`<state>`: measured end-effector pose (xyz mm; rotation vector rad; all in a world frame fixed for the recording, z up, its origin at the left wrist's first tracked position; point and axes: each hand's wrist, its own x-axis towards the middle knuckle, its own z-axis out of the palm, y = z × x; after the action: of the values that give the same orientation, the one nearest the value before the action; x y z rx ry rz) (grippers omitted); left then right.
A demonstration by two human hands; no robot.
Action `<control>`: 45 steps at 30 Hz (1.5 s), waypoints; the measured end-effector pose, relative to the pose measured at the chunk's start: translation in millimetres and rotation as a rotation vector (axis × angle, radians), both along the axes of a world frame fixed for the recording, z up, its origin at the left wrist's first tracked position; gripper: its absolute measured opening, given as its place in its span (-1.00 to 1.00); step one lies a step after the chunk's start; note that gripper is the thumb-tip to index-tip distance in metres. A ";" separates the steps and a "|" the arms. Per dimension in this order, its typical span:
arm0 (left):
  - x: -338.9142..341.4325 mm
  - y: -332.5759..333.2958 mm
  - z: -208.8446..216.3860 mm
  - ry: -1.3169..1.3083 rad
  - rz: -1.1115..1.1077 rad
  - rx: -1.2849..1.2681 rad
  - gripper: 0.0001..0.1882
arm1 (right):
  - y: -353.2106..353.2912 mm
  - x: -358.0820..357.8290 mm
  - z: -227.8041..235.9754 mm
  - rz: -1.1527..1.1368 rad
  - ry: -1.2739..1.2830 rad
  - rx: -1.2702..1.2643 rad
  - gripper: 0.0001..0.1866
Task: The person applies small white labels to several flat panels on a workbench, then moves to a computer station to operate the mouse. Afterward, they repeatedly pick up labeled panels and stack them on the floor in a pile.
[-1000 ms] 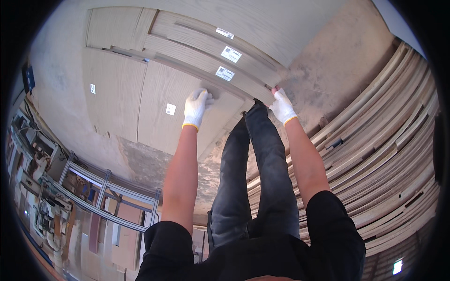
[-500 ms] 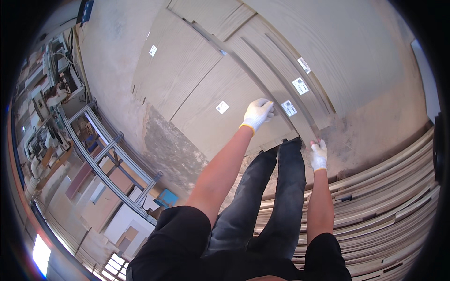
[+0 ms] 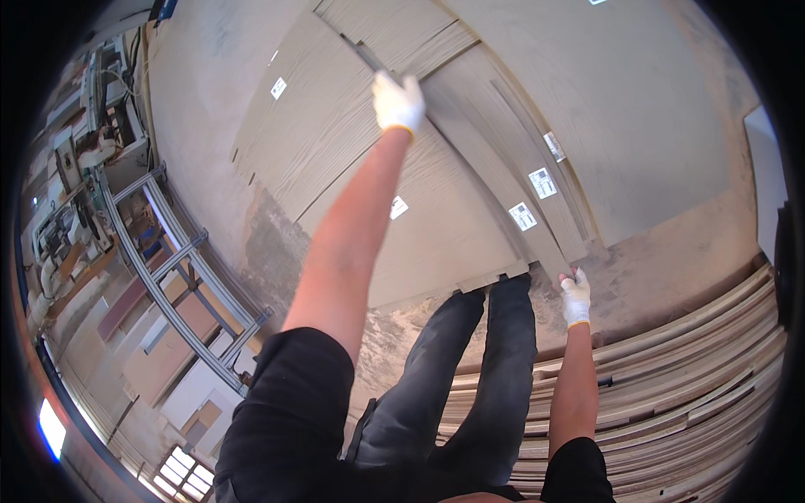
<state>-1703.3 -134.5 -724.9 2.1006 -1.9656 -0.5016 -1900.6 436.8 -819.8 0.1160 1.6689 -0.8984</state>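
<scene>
My right hand [image 3: 575, 298], in a white knit glove, grips the near end of a long narrow brown board strip [image 3: 490, 176] bearing a white label [image 3: 522, 216]. My left hand [image 3: 397, 102], gloved the same way, is stretched out over the strip's far end. Motion smears its fingers, so their hold on the wood is unclear. Beside the strip on the right lies another labelled strip [image 3: 543, 184]. To its left are wide wood-grain panels [image 3: 444, 226], also with small white labels.
A large plain panel [image 3: 646, 151] lies to the right. Stacked long wooden strips [image 3: 671, 394] fill the near right. At left stand a metal frame [image 3: 180, 281] and machinery. A dusty, stained floor patch [image 3: 277, 235] shows left of the panels.
My left hand has moved away from me, up along the strip toward its far end. My right hand keeps its grip at the near end. The view has shifted slightly.
</scene>
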 end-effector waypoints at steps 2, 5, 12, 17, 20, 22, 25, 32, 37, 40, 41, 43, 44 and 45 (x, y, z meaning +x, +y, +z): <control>-2.9 -51.5 -18.4 -0.002 0.115 0.124 -0.29 | 2.2 -2.2 -1.2 0.044 0.062 0.092 -0.48; -5.9 -94.5 -41.7 0.466 0.369 0.462 -0.30 | -2.9 -0.4 6.7 0.085 0.087 0.056 -0.52; 6.4 -86.7 -63.0 0.599 0.346 0.262 -0.55 | -28.3 8.1 29.4 0.018 0.001 0.131 -0.40; 6.1 -89.2 -57.1 0.999 0.395 0.383 -0.58 | -41.2 15.8 19.6 0.049 -0.043 0.093 -0.41; 10.9 -83.8 -41.1 0.731 0.254 0.285 -0.53 | -57.0 27.8 15.7 0.057 -0.004 0.070 -0.38; 19.9 -76.4 -28.7 0.414 0.167 0.147 -0.55 | -71.4 39.4 15.6 -0.095 0.010 0.077 -0.38; 33.3 -64.6 -18.0 0.080 0.038 0.096 -0.55 | -91.0 56.3 20.4 -0.405 -0.091 0.149 -0.28; 38.6 -56.4 -37.7 0.300 0.026 0.259 -0.50 | -102.8 55.5 43.9 -0.767 -0.263 0.072 -0.10; 40.9 -39.6 -33.7 0.382 0.085 0.346 -0.48 | -117.3 53.2 49.6 -0.653 -0.105 0.125 0.02; 40.5 -23.8 -18.8 0.485 0.017 0.376 -0.47 | -129.5 68.3 39.4 -0.485 0.053 0.068 -0.10; 39.0 -20.0 -13.4 0.533 0.008 0.365 -0.47 | -132.9 76.0 33.3 -0.458 0.161 0.104 -0.17; 37.0 -11.5 -1.5 0.568 0.006 0.365 -0.47 | -132.8 84.5 21.4 -0.385 0.235 0.261 -0.15; 37.1 -7.2 4.5 0.690 -0.016 0.352 -0.47 | -129.1 84.9 16.4 -0.374 0.279 0.205 -0.18; 41.3 3.7 12.3 0.791 -0.005 0.317 -0.47 | -124.9 85.1 12.8 -0.343 0.227 0.301 -0.20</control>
<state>-1662.1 -130.9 -712.6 1.6383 -1.4785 -1.4539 -1815.5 311.9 -807.0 0.5362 2.0281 -0.9317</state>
